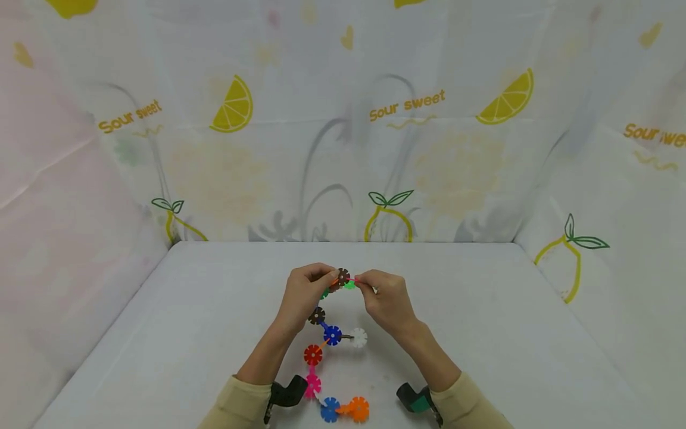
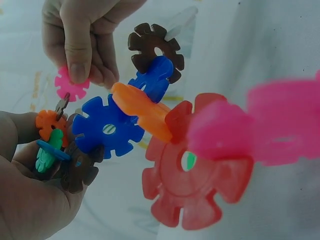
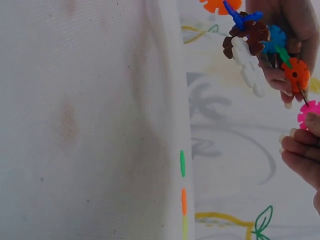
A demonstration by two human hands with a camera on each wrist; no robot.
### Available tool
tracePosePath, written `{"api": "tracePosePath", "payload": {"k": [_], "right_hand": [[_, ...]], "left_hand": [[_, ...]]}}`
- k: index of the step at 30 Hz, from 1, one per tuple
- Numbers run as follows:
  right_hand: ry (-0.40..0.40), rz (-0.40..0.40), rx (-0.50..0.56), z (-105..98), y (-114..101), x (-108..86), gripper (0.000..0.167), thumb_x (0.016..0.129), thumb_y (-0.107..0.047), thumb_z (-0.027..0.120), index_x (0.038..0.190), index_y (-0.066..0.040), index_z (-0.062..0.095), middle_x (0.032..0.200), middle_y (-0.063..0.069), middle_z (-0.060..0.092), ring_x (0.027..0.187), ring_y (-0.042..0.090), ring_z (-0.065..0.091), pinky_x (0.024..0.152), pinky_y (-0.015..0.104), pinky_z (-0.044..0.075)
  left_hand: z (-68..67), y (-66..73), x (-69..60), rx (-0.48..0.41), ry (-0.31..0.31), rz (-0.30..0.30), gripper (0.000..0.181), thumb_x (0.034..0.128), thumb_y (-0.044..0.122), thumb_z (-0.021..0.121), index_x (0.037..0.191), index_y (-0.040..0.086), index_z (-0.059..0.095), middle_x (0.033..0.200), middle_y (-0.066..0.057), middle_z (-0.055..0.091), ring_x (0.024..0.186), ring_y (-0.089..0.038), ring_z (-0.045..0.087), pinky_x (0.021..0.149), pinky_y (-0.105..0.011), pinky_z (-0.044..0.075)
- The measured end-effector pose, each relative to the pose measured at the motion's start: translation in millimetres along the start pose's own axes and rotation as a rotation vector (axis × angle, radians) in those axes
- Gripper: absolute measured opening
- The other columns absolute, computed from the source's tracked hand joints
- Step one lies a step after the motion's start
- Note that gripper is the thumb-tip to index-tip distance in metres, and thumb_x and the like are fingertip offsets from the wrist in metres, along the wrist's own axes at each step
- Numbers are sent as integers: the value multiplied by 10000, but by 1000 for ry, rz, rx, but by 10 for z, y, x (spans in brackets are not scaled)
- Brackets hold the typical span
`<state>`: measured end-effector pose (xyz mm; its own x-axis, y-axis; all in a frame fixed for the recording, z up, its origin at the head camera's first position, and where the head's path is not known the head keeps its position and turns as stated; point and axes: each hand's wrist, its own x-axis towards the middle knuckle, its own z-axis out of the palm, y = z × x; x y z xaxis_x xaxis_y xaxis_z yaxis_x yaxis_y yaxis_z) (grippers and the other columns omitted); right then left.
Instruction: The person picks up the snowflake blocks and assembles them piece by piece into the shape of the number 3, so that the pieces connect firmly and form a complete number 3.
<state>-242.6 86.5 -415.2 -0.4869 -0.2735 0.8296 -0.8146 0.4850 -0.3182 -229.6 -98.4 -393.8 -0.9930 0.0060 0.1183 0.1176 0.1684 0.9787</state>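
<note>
A chain of slotted plastic snowflake discs hangs below my left hand [image 1: 301, 298], whose thumb and fingers grip its upper end. In the left wrist view that end shows an orange disc [image 2: 46, 122], a green disc [image 2: 44, 161] and a brown disc [image 2: 75, 172]. My right hand [image 1: 390, 302] pinches a pink disc [image 2: 70, 86] between thumb and fingers. The pink disc meets a brown disc [image 2: 62, 106] seen edge-on, which joins the orange one. Lower down are a blue disc [image 1: 332, 335], a white disc [image 1: 359, 338] on a side branch, and a red disc [image 1: 313, 355].
Toward the near side the chain continues through a pink disc [image 1: 312, 386] and a blue disc [image 1: 329, 410] to an orange disc [image 1: 360, 409]. A white table [image 1: 471, 357] lies beneath. Printed cloth [image 1: 321, 149] walls the back and sides. Thin green and orange slivers [image 3: 183, 200] show in the right wrist view.
</note>
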Motion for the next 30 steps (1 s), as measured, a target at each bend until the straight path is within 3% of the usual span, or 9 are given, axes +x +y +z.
{"api": "tracePosePath", "payload": {"k": [4, 10, 19, 25, 30], "right_hand": [[7, 2, 0, 19, -8, 6, 124, 768, 127, 751, 815, 13, 741, 748, 74, 741, 668, 157, 718, 630, 224, 580], [14, 34, 24, 69, -23, -26, 101, 811, 97, 728, 827, -1, 744, 770, 94, 751, 686, 153, 728, 642, 208, 581], [23, 60, 83, 110, 29, -59, 87, 806, 104, 732, 834, 22, 745, 782, 106, 755, 682, 156, 725, 644, 195, 579], [26, 69, 111, 91, 7, -52, 89, 809, 97, 730, 828, 13, 749, 777, 98, 757, 682, 156, 730, 644, 179, 573], [24, 57, 76, 62, 20, -54, 98, 795, 103, 742, 810, 6, 745, 755, 94, 750, 658, 144, 719, 628, 180, 570]], "left_hand": [[-8, -5, 15, -3, 2, -10, 183, 945, 215, 677, 968, 54, 761, 916, -112, 741, 798, -176, 684, 788, -335, 573], [-46, -62, 36, -31, -18, -35, 181, 949, 216, 669, 978, 61, 757, 909, -97, 732, 799, -186, 684, 837, -429, 580], [-56, -99, 41, -68, -35, -54, 194, 951, 204, 665, 1001, 37, 752, 918, -100, 729, 815, -210, 695, 806, -338, 587], [-57, -80, 34, -81, -34, -54, 181, 943, 188, 673, 989, 32, 753, 890, -92, 725, 784, -190, 685, 826, -399, 586], [-2, -105, 58, -90, -31, -42, 171, 935, 185, 683, 975, 36, 758, 884, -95, 732, 785, -196, 689, 805, -372, 589]]}}
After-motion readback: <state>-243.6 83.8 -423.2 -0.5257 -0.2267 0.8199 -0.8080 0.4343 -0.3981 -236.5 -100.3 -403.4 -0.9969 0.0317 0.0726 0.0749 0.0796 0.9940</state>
